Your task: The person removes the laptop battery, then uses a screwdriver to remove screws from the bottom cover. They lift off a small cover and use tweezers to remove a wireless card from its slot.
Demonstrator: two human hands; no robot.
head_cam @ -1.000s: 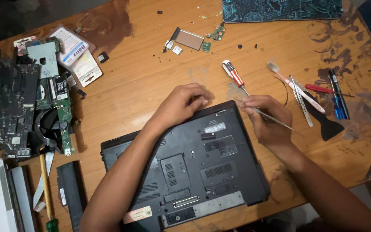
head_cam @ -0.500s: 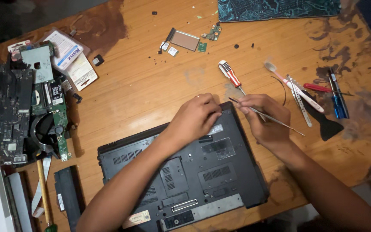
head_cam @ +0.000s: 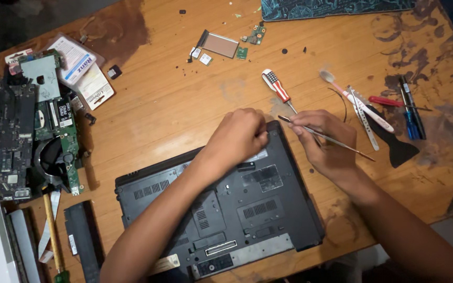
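The right hand (head_cam: 327, 140), just right of centre, pinches a thin metal probe (head_cam: 326, 138) between thumb and fingers; the tool slants from its tip at the laptop's upper right corner down toward the right. The left hand (head_cam: 238, 137) lies curled, fingers bent down onto the upper edge of the black laptop (head_cam: 237, 209), which sits bottom-side up in the lower middle of the frame; whether it grips anything there cannot be told. Both forearms rise from the bottom edge, the left one crossing over the laptop's base and hiding part of it.

Just above the hands a red-and-white screwdriver (head_cam: 277, 88) lies on the wooden table (head_cam: 174, 105). At right lie a black pry tool (head_cam: 394, 149), a blue pen (head_cam: 410, 112) and a spoon-ended tool (head_cam: 357, 107). At far left sits a stripped circuit board (head_cam: 22, 136) with a fan, and a black battery (head_cam: 83, 241) lies at lower left, beside the laptop. A small metal plate (head_cam: 222, 45) rests at upper centre.
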